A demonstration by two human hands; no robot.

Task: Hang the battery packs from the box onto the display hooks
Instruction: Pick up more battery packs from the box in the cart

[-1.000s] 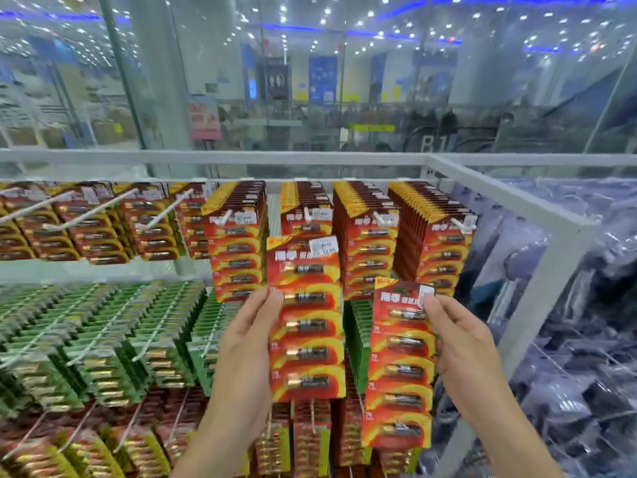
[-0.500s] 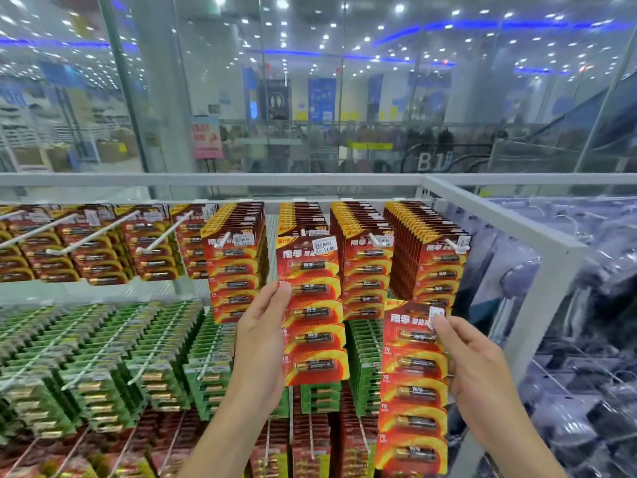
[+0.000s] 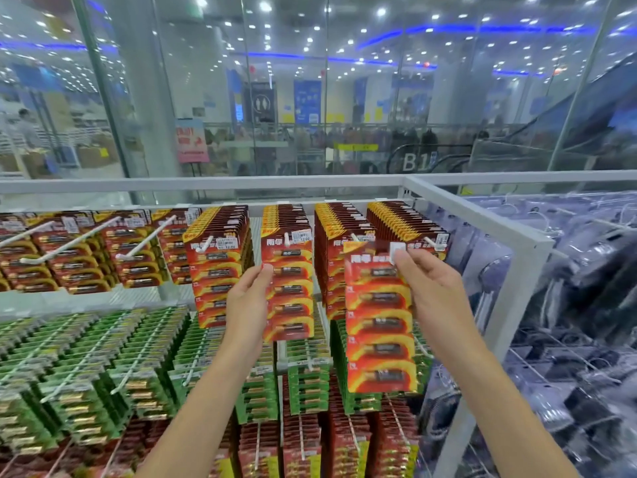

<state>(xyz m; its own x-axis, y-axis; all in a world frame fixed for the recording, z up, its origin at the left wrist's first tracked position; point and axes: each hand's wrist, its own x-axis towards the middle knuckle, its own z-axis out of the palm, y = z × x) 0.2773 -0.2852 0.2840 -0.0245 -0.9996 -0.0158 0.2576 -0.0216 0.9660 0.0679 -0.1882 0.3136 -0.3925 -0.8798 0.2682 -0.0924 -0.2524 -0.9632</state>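
Observation:
My left hand [image 3: 249,303] holds the left edge of a red and yellow battery pack [image 3: 289,288], whose top sits at the tip of a white display hook [image 3: 287,239] in the top row. My right hand [image 3: 435,291] pinches the upper right edge of a second red battery pack [image 3: 379,326], held in the air in front of the rack, below the hook [image 3: 355,238] to the right. Both packs are long strips with several batteries each. The box is not in view.
Full hooks of red packs flank the middle hook at the left [image 3: 220,257] and far right [image 3: 410,229]. Green packs [image 3: 86,357] fill the row below. A white metal frame post [image 3: 510,305] stands at the right, with bagged goods [image 3: 579,305] beyond.
Both hands rose. The left pack moved up and back to the hook tip in the top row. The right pack lifted up toward the top row.

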